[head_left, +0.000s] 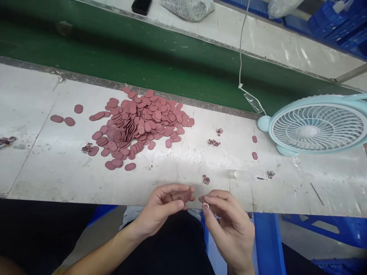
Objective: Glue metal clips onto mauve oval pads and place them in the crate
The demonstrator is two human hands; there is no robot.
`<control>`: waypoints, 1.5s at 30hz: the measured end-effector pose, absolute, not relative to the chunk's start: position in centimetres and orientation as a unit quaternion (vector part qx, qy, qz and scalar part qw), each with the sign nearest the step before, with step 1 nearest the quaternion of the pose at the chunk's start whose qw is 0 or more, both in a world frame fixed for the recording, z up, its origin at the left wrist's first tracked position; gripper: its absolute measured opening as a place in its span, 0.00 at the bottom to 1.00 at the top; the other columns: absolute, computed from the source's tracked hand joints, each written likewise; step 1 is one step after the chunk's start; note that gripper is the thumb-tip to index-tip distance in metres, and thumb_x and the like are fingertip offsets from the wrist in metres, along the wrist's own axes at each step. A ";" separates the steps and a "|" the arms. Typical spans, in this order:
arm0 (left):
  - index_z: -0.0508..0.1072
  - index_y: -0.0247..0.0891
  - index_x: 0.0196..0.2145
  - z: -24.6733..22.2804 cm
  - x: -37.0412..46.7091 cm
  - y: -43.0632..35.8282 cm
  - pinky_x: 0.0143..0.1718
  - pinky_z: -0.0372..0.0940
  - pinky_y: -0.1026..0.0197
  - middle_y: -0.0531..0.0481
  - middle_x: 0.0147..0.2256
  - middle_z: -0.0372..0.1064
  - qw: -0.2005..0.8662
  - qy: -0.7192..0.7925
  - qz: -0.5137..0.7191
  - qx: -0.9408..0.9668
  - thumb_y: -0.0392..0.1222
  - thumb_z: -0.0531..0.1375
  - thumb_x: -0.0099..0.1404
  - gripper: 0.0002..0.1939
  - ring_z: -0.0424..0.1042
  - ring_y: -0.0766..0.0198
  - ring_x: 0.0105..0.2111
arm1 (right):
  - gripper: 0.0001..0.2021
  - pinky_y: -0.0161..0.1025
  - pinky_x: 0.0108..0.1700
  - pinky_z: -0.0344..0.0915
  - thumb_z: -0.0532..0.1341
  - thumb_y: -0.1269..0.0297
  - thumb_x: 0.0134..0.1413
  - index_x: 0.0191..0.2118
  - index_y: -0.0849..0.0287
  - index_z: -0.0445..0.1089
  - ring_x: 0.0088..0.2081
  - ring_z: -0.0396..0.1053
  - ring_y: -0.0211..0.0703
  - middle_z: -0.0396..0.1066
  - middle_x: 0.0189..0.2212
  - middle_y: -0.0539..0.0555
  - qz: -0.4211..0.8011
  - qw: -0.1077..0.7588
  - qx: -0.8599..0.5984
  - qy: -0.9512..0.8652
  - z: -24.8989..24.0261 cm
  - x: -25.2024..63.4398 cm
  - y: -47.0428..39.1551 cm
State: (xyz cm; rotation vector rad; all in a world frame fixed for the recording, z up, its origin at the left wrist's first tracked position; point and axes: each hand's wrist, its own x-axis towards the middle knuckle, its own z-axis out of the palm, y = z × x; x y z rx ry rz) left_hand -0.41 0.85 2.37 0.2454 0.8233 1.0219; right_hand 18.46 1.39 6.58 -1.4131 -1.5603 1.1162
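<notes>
Hands at the near edge of a pale work surface (166, 178), as I view them remotely through the head camera. The left hand (162, 208) holds one reddish oval disc (186, 196) between thumb and fingers, tilted so that a broad face shows. The right hand (229, 225), just beside it, has thumb and fingertips brought together on a small pale-edged piece (205, 206); the fingers cover much of it, and I cannot tell exactly what it is. Beyond lies a heaped pile of similar discs (149, 118), many overlapping, with a crumpled scrap (206, 179) nearer the hands and a light-blue fan (312, 130) to the right. I judge the held disc to be light and thin, fairly stiff but perhaps slightly flexible, with a matt face unlikely to slip. I would take hold of it by the rim or pinch it lightly across both faces, avoiding a hard squeeze that might bend it. The small piece seems more delicate and better suited to a fingertip pinch.
</notes>
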 end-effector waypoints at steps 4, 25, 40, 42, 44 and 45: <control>0.81 0.37 0.46 2.2 -0.3 0.7 0.52 0.67 0.52 0.41 0.49 0.79 0.788 0.362 0.477 0.145 0.35 0.69 0.59 0.15 0.77 0.51 0.48 | 0.11 0.39 0.35 0.78 0.65 0.71 0.58 0.44 0.47 0.77 0.34 0.76 0.43 0.76 0.34 0.51 0.516 0.367 -0.539 -0.556 6.9 18.4 1.6; 0.82 0.38 0.31 2.7 1.2 0.4 0.48 0.70 0.58 0.47 0.38 0.82 0.784 0.348 0.472 0.204 0.31 0.67 0.61 0.04 0.79 0.60 0.42 | 0.07 0.39 0.36 0.77 0.67 0.69 0.57 0.41 0.53 0.78 0.36 0.78 0.44 0.79 0.36 0.52 0.574 0.348 -0.538 -0.510 7.0 18.8 1.7; 0.83 0.40 0.31 3.5 1.6 -0.3 0.49 0.71 0.57 0.47 0.42 0.81 0.779 0.350 0.474 0.213 0.30 0.67 0.61 0.07 0.79 0.58 0.44 | 0.07 0.33 0.35 0.74 0.67 0.71 0.58 0.40 0.52 0.78 0.33 0.76 0.37 0.78 0.33 0.51 0.623 0.381 -0.500 -0.465 7.2 19.2 1.2; 0.83 0.40 0.31 3.6 1.6 -0.3 0.50 0.71 0.57 0.46 0.42 0.81 0.779 0.353 0.472 0.213 0.30 0.67 0.61 0.07 0.78 0.57 0.45 | 0.07 0.32 0.35 0.74 0.67 0.71 0.58 0.40 0.52 0.78 0.33 0.75 0.36 0.78 0.33 0.51 0.620 0.386 -0.500 -0.466 7.3 19.1 1.1; 0.83 0.40 0.31 3.7 1.7 -0.3 0.50 0.71 0.56 0.46 0.42 0.81 0.780 0.354 0.470 0.214 0.30 0.68 0.61 0.07 0.78 0.57 0.45 | 0.07 0.32 0.35 0.74 0.67 0.71 0.58 0.40 0.51 0.78 0.32 0.75 0.36 0.78 0.33 0.51 0.617 0.388 -0.501 -0.467 7.3 19.1 1.1; 0.83 0.40 0.31 3.7 1.7 -0.3 0.50 0.71 0.56 0.46 0.42 0.81 0.780 0.355 0.470 0.214 0.30 0.68 0.61 0.06 0.78 0.57 0.45 | 0.07 0.32 0.35 0.74 0.67 0.71 0.58 0.40 0.51 0.78 0.32 0.75 0.36 0.78 0.33 0.51 0.615 0.389 -0.502 -0.467 7.2 19.1 1.1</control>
